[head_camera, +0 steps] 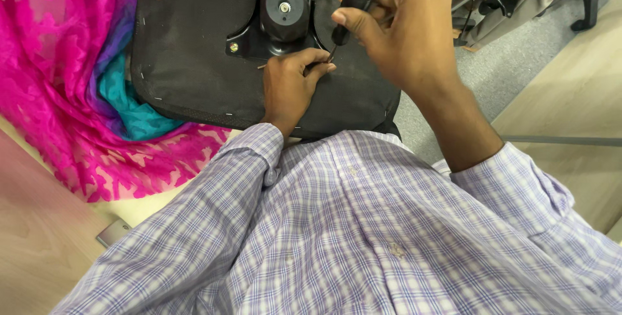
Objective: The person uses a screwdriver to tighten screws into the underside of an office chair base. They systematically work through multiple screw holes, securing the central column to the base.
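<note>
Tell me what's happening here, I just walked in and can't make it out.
A person in a checked shirt works on an upturned chair seat. The right hand grips a black-handled screwdriver, tip down near the metal mechanism. The left hand steadies the tip. Pink fabric lies beside the seat.

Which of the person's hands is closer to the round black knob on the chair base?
Left. The left hand rests just below the round black knob, fingers at the screwdriver tip. The right hand grips the handle, off to its right.
</note>
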